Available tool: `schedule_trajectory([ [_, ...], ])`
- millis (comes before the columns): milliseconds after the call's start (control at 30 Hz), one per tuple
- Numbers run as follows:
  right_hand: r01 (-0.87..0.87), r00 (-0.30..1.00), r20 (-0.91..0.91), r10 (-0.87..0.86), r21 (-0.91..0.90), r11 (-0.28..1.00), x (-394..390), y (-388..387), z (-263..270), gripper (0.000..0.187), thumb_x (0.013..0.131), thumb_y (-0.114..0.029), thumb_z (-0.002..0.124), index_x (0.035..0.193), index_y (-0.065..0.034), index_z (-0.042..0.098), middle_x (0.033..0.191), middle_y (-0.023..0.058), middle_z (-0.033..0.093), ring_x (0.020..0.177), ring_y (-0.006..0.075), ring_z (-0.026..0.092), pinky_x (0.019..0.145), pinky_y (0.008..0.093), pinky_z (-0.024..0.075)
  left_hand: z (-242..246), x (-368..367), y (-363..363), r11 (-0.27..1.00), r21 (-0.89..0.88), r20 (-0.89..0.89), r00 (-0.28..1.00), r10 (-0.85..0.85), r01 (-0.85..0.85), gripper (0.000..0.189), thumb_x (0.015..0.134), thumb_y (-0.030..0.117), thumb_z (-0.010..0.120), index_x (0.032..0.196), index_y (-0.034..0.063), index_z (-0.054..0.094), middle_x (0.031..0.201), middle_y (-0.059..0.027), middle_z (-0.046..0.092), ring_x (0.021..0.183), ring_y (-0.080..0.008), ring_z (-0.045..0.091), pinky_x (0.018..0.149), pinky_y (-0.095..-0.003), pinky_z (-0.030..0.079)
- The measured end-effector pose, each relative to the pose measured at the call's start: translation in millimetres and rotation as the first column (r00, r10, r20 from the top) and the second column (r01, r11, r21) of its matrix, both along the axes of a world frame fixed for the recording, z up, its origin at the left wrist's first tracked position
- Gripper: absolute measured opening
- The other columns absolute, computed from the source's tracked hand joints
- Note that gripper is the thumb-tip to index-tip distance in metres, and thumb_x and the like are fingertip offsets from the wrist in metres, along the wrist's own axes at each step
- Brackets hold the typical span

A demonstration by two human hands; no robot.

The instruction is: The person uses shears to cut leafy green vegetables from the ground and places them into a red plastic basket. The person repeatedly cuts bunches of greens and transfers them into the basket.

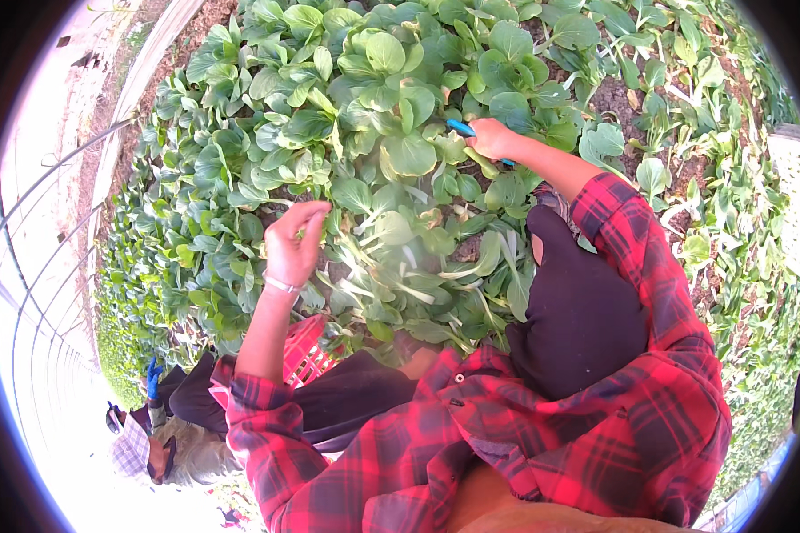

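My right hand point(493, 140) is closed around the blue handle point(460, 127) of a tool whose working end is hidden among the leaves. Just beneath that hand is a yellowish leaf or stalk point(481, 162). My left hand point(297, 240), with a pale band at the wrist, is raised above the plants, its fingers curled and nothing visible in them. Standing leafy greens point(407, 154), like bok choy, grow in front of me. Between my hands and my knees, loose greens with white stalks point(393, 266) lie on the ground.
A red plastic basket point(307, 350) is beside my leg on the left. Past it, a co-worker with a blue glove point(153, 378) crouches at the lower left. Curved metal hoops point(47, 173) line the left edge. More greens and bare soil point(617, 103) lie to the right.
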State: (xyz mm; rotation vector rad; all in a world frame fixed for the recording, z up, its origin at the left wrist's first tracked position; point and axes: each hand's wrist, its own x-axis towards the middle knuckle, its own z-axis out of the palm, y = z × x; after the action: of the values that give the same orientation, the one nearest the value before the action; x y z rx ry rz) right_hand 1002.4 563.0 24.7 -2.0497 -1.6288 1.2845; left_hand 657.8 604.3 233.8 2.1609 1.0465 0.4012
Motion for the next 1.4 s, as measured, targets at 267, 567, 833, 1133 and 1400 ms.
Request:
schedule_trajectory([
  [267, 0.115, 0.936, -0.308, -0.169, -0.183, 0.976, -6.7, -5.1, -30.9, 0.013, 0.08, -0.007, 0.048, 0.09, -0.0003, 0.051, 0.066, 0.0103, 0.059, 0.049, 0.0199, 0.056, 0.045, 0.0325, 0.0456, -148.3, 186.0, 40.6, 0.756, 0.328, -0.521, 0.776, -0.356, 0.567, 0.007, 0.077, 0.009, 0.054, 0.082, 0.0069, 0.058, 0.089, -0.0073, 0.06, 0.076, -0.0257, 0.062, 0.067, -0.0342, 0.052],
  [567, 0.223, 0.871, -0.382, -0.31, -0.255, 0.941, -9.2, -15.7, -24.8, 0.015, 0.082, -0.012, 0.05, 0.09, -0.0001, 0.052, 0.068, 0.0126, 0.061, 0.052, 0.0244, 0.059, 0.049, 0.0348, 0.0481, -200.8, 111.0, 73.5, 0.964, 0.242, -0.712, 0.695, 0.099, 0.11, 0.036, 0.071, 0.024, 0.072, 0.102, 0.0106, 0.057, 0.104, -0.0129, 0.052, 0.087, -0.0327, 0.061, 0.072, -0.0415, 0.051],
  [833, 0.051, 0.998, -0.052, -0.04, 0.214, 0.976, -31.1, -12.1, -18.0, 0.023, 0.084, -0.022, 0.056, 0.095, -0.0028, 0.054, 0.079, 0.0214, 0.062, 0.073, 0.0405, 0.059, 0.066, 0.0479, 0.0469, -226.5, 83.9, 53.1, 0.958, 0.245, -0.562, 0.784, 0.263, -0.146, 0.037, 0.074, 0.027, 0.069, 0.107, 0.0121, 0.059, 0.104, -0.0121, 0.054, 0.084, -0.0322, 0.061, 0.072, -0.0411, 0.051],
  [1133, 0.002, 0.993, -0.118, 0.005, 0.055, 0.998, -48.4, 7.3, -36.5, 0.026, 0.072, -0.018, 0.061, 0.087, 0.0028, 0.061, 0.084, 0.0238, 0.063, 0.083, 0.0388, 0.061, 0.073, 0.0448, 0.0488, -243.2, 77.2, 40.8, 0.937, 0.268, -0.47, 0.819, 0.329, -0.223, 0.037, 0.073, 0.025, 0.07, 0.106, 0.0118, 0.058, 0.105, -0.0131, 0.054, 0.085, -0.0325, 0.061, 0.071, -0.0411, 0.051],
  [1400, 0.076, 0.893, -0.405, -0.195, -0.292, 0.954, -46.2, 20.0, -76.8, 0.015, 0.084, -0.01, 0.051, 0.085, 0.0028, 0.059, 0.064, 0.0106, 0.059, 0.048, 0.0188, 0.059, 0.042, 0.0304, 0.0484, -249.2, 73.7, 41.9, 0.904, 0.243, -0.275, 0.868, 0.413, -0.353, 0.026, 0.077, 0.032, 0.066, 0.092, 0.0112, 0.063, 0.095, -0.0148, 0.057, 0.081, -0.0345, 0.06, 0.072, -0.0416, 0.05],
])
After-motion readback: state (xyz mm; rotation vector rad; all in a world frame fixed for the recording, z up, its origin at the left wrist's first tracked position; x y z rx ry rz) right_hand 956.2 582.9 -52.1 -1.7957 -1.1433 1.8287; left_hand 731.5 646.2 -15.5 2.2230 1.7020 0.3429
